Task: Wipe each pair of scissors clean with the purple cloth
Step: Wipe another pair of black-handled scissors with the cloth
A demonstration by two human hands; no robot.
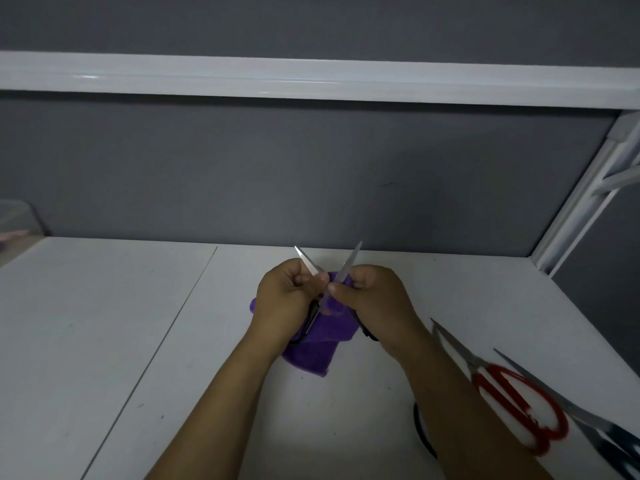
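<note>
Both forearms reach in from the bottom edge to the open scissors [346,266], held above the white table [138,323] with blades spread and tips pointing away. Here the left hand [287,299] curls round the left blade's side, while the right hand [374,299] pinches the purple cloth [311,351] against the other blade. Best, I judge, to draw the cloth from pivot toward tip along the flat (never across the edge). Red-handled scissors [519,400] and a dark-handled pair [616,445] wait at right.
</note>
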